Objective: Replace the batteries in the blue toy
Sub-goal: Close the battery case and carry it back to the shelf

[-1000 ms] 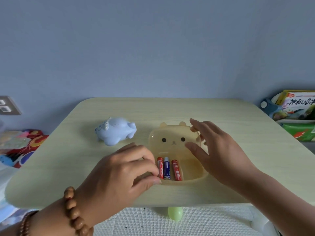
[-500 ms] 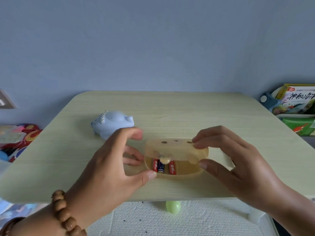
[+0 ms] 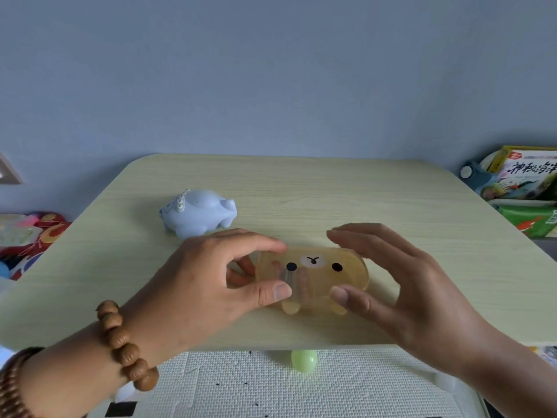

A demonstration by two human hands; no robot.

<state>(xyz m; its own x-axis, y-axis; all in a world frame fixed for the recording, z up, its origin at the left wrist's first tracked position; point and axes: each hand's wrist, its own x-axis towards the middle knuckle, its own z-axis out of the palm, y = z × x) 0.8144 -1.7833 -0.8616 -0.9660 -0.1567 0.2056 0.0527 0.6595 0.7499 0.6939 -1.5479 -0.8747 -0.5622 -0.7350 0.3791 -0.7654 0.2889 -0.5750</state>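
Observation:
The blue toy [image 3: 200, 217], a pale blue animal figure, lies on the table [image 3: 331, 191] at the back left, untouched. In front of it sits a translucent yellow box [image 3: 325, 276] with a bear face on its lid. The lid is down, and batteries [image 3: 297, 280] show dimly through it at the left. My left hand [image 3: 196, 285] pinches the box's left end between thumb and index finger. My right hand [image 3: 407, 291] holds the right end, with the thumb on the front edge and the fingers arched over the back.
A small green ball [image 3: 303, 360] lies on the white foam mat [image 3: 271, 390] under the table's front edge. Books and packets [image 3: 524, 176] stand beyond the right edge, and colourful items [image 3: 30, 236] lie on the floor to the left.
The bear-face lid, which stood open behind the uncovered batteries, has swung down and now covers the box. Both hands have moved onto the box's ends.

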